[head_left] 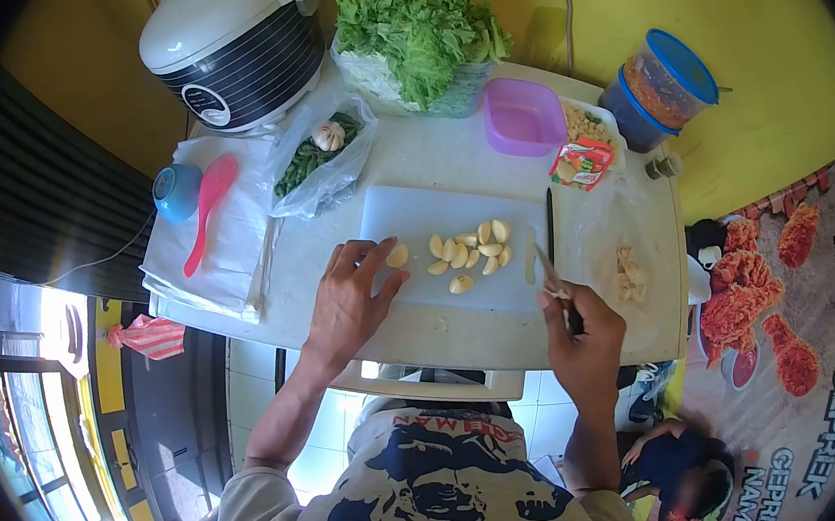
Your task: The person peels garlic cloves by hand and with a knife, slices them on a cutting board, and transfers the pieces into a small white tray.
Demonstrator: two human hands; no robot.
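My left hand (352, 294) rests at the left side of a white cutting board (392, 208), thumb and index finger apart. Between those fingertips lies a single peeled garlic clove (397, 257), close to the index finger. My right hand (583, 342) is closed around the dark handle of a small knife (549, 271), whose blade points up and left over the board's right edge. Several peeled garlic cloves (461, 255) are grouped mid-board. A long thin black object (550, 223) lies along the board's right edge.
Garlic skins (630, 274) lie on clear plastic at right. Behind the board stand a bag with a garlic bulb (329, 135) and greens, lettuce (419, 40), a purple container (524, 118) and a seasoning packet (582, 164). A rice cooker (228, 31) and pink rice paddle (212, 201) are left.
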